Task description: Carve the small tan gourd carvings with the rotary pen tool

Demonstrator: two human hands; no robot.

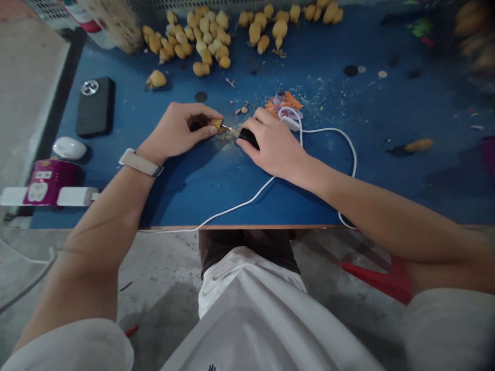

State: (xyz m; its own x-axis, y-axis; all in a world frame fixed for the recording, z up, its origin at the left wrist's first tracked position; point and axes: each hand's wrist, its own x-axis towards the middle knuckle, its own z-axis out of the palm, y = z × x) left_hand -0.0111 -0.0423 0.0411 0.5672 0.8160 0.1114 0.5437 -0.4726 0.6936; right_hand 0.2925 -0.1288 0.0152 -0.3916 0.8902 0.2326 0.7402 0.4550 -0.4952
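Both forearms point(104, 221) reach forward over the edge of the blue table point(240, 226), the left slanting up from the near side and the right lying flatter. Well beyond that edge, the left hand point(176, 131) curls its fingers point(204, 129) into a pinch, while the right hand point(273, 147) arches palm-down just beside it, its fingers point(253, 126) bent downward.

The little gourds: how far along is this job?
Done: pale dust on the blue table suggests some work has happened. In hand: the left hand holds a small gourd to the tip of a black power tool in the right hand. Left: a heap of gourds lies farther off; whether they are finished is hard to tell.
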